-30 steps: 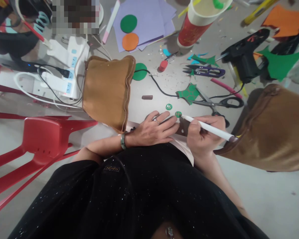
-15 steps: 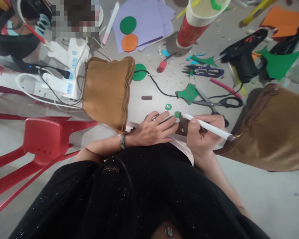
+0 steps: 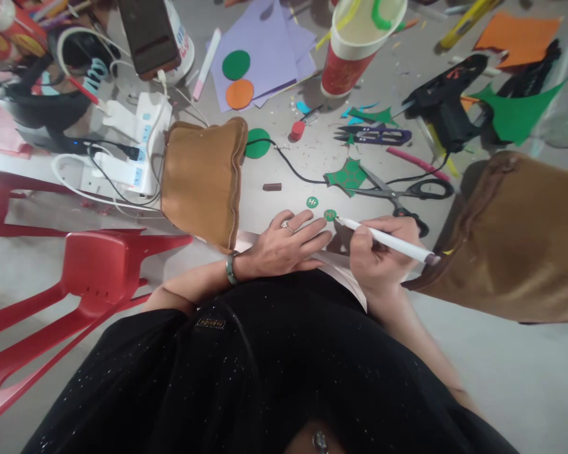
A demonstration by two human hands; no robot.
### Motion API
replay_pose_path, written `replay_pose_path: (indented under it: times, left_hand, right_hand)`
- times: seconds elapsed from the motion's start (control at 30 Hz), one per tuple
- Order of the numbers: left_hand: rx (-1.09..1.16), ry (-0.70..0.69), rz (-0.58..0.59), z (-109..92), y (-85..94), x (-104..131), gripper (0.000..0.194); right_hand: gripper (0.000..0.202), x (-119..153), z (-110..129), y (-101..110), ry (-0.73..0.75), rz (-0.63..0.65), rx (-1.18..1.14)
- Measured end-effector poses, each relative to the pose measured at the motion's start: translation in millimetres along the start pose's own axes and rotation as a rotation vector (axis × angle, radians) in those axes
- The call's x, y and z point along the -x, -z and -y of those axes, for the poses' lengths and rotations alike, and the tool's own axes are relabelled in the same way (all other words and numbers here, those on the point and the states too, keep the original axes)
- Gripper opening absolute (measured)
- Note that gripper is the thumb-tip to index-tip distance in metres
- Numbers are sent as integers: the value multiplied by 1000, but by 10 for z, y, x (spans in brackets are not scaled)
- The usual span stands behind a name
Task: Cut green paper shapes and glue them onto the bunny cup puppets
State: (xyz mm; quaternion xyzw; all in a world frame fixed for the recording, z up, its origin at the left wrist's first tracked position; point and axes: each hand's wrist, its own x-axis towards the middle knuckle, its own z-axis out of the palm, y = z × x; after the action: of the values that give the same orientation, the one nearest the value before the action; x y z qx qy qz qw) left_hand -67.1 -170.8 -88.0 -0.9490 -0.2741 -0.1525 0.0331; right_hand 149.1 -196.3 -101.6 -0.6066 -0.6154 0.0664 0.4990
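Observation:
Gripped in my right hand (image 3: 383, 252) is a white marker (image 3: 383, 241), its tip at the right edge of a small green disc (image 3: 330, 215) lettered "Hi". My left hand (image 3: 288, 244) lies flat on the table with fingers stretched, the fingertips beside that disc. Just beyond the left fingers rests a second green "Hi" disc (image 3: 312, 202). A short brown stick (image 3: 272, 187) lies farther left. Past the discs are a green scrap with round outlines (image 3: 348, 175) and open black-handled scissors (image 3: 397, 194).
Brown cushion-like pouches stand left (image 3: 201, 183) and right (image 3: 525, 239) of my hands. Farther back are a black glue gun (image 3: 447, 101), purple thread snips (image 3: 378, 135), a red paper cup (image 3: 343, 69) and purple sheets (image 3: 260, 50). A power strip (image 3: 144, 145) sits left, above a red chair (image 3: 94, 261).
The view has shifted slightly, so table items appear a little farther left. The marker tip stays at the same disc; both hands hold nearly the same pose.

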Motion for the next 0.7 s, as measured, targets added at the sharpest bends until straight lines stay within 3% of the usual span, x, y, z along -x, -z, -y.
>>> replay_pose_path:
  times: [0.13,0.5,0.7]
  left_hand:
    - [17,-8,15,16,-25,11,59]
    - [-4,-18,-3,35,0,-3,55]
    - [35,-4,6,44,-32,10,55]
  right_hand:
    - [20,-8,34,15,2,37,82]
    - [19,-21,86,12,-51,112,5]
    - [16,-26,101,12,-38,83,-25]
